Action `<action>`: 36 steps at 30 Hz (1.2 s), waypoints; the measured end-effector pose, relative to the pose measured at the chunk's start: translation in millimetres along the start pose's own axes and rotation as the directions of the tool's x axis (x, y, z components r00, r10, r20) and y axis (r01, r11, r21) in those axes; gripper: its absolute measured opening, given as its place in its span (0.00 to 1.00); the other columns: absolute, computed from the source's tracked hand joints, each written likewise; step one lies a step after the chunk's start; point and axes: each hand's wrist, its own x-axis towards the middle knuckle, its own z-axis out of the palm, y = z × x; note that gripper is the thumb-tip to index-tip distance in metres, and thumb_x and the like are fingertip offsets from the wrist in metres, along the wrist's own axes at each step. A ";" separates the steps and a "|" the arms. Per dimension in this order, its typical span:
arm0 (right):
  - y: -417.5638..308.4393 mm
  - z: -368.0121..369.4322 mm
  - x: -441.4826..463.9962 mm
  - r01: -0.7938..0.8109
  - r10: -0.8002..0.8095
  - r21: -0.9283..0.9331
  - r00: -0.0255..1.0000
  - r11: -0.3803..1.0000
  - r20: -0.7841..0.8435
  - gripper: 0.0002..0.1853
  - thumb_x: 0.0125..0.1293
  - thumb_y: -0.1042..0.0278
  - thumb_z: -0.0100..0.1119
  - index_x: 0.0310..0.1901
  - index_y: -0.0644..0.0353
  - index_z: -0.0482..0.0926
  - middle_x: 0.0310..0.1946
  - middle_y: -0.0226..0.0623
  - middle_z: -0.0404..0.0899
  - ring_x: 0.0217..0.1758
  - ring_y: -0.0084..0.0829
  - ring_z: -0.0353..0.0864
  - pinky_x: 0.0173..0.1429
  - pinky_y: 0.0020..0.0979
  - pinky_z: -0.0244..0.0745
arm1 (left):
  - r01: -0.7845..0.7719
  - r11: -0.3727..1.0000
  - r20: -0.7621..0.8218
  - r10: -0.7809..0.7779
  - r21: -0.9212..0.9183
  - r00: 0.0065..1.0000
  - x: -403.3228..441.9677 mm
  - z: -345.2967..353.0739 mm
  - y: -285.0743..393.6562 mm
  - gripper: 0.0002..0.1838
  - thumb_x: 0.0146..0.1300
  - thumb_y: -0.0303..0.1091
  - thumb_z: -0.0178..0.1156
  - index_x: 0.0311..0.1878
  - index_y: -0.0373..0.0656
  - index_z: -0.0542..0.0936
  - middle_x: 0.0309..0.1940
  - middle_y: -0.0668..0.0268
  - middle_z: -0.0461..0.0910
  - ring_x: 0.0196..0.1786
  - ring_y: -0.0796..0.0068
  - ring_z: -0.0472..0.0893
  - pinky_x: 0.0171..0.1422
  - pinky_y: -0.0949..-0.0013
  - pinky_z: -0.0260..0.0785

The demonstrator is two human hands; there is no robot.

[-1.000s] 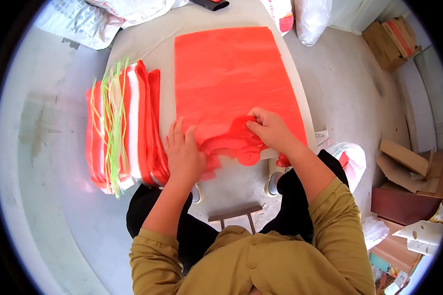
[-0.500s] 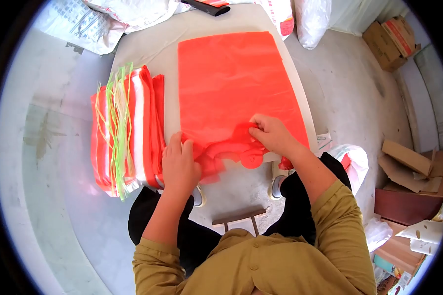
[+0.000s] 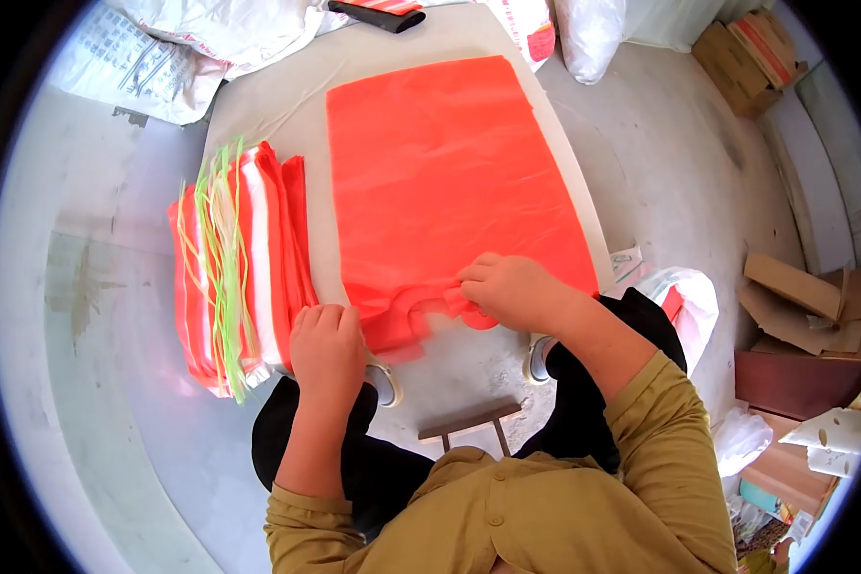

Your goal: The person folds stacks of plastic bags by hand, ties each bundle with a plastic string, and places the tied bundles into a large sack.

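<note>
A stack of flat red plastic bags lies on the pale table, its near edge with cut-out handles hanging over the front. My right hand is closed, fingers pinching the crumpled handle part at that edge. At the near left corner, my left hand is closed against the bag's handle strip; its thumb and fingertips are mostly hidden. To the left is a thick bundle of folded red and white bags, with yellow-green strings draped over it.
White printed sacks and a dark roll are at the table's far side. A white bag with red inside stands by my right knee. Cardboard boxes lie at right. A small wooden stool is between my legs.
My left hand has moved down and slightly left, towards me. The right hand has shifted left and down along the bag's near edge, and the crumpled handle part looks flatter.
</note>
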 end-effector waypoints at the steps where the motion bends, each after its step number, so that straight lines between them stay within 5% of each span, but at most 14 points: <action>1: -0.7 -0.5 -0.2 0.005 -0.005 0.000 1.000 1.000 0.004 0.13 0.61 0.73 0.62 0.48 0.56 0.84 0.56 0.31 0.83 0.61 0.38 0.80 0.58 0.36 0.82 | -0.045 0.999 -0.054 0.045 -0.003 0.998 3.6 -1.6 1.4 0.07 0.54 0.27 0.64 0.38 0.43 0.81 0.37 0.64 0.81 0.47 0.59 0.82 0.63 0.51 0.75; 8: -3.0 -2.4 0.7 0.032 -0.031 -0.014 0.997 0.999 0.065 0.15 0.61 0.73 0.62 0.50 0.57 0.85 0.59 0.32 0.82 0.62 0.39 0.79 0.60 0.37 0.81 | -0.216 0.975 -0.219 0.199 -0.058 0.955 26.8 -4.1 16.0 0.11 0.58 0.28 0.63 0.45 0.45 0.85 0.41 0.66 0.85 0.53 0.61 0.84 0.67 0.46 0.74; 15: -5.9 6.2 0.6 0.119 -0.122 -0.050 0.991 0.992 -0.052 0.11 0.60 0.71 0.65 0.45 0.57 0.86 0.59 0.32 0.79 0.59 0.37 0.78 0.57 0.36 0.81 | -0.271 0.958 -0.221 0.245 -0.097 0.944 65.6 5.1 9.7 0.15 0.57 0.29 0.62 0.48 0.47 0.85 0.43 0.71 0.86 0.59 0.61 0.82 0.73 0.44 0.68; 20: -7.3 5.4 2.7 0.094 -0.094 0.016 0.995 0.995 0.031 0.11 0.60 0.71 0.63 0.44 0.62 0.86 0.63 0.37 0.79 0.62 0.41 0.78 0.63 0.38 0.79 | -0.352 0.919 -0.205 0.316 -0.177 0.927 84.2 28.7 12.9 0.17 0.57 0.28 0.65 0.52 0.48 0.84 0.46 0.69 0.86 0.61 0.60 0.81 0.73 0.44 0.68; 23: -7.7 5.7 4.2 0.109 -0.109 0.003 0.994 0.994 0.025 0.12 0.60 0.71 0.63 0.45 0.62 0.86 0.63 0.36 0.80 0.63 0.41 0.77 0.64 0.38 0.79 | -0.264 0.940 -0.203 0.221 -0.216 0.954 97.5 31.5 28.0 0.21 0.61 0.28 0.66 0.59 0.46 0.82 0.51 0.63 0.85 0.63 0.56 0.80 0.72 0.48 0.70; 25: -6.9 5.9 4.0 0.105 -0.105 -0.011 0.994 0.994 0.032 0.12 0.60 0.71 0.62 0.45 0.62 0.86 0.62 0.36 0.80 0.63 0.41 0.77 0.65 0.37 0.78 | -0.018 0.911 -0.145 -0.046 -0.412 0.988 99.2 32.2 30.7 0.24 0.63 0.27 0.67 0.63 0.44 0.80 0.53 0.59 0.84 0.63 0.53 0.80 0.70 0.52 0.71; 29: -6.9 7.1 4.2 0.099 -0.097 -0.022 0.993 0.995 0.065 0.12 0.60 0.72 0.62 0.45 0.62 0.86 0.61 0.36 0.80 0.63 0.40 0.77 0.65 0.37 0.78 | 0.328 0.643 0.140 -0.325 -0.693 0.935 86.5 57.3 -0.2 0.23 0.65 0.26 0.65 0.65 0.41 0.79 0.54 0.54 0.84 0.62 0.50 0.81 0.66 0.56 0.74; 36: -5.3 2.7 2.8 0.126 -0.125 -0.032 0.992 0.992 0.032 0.11 0.59 0.72 0.63 0.44 0.60 0.85 0.58 0.34 0.82 0.60 0.39 0.79 0.63 0.35 0.78 | 0.013 0.915 0.016 -0.007 -0.404 1.000 74.7 59.2 -12.1 0.20 0.60 0.24 0.66 0.57 0.40 0.84 0.50 0.58 0.87 0.56 0.54 0.83 0.61 0.55 0.75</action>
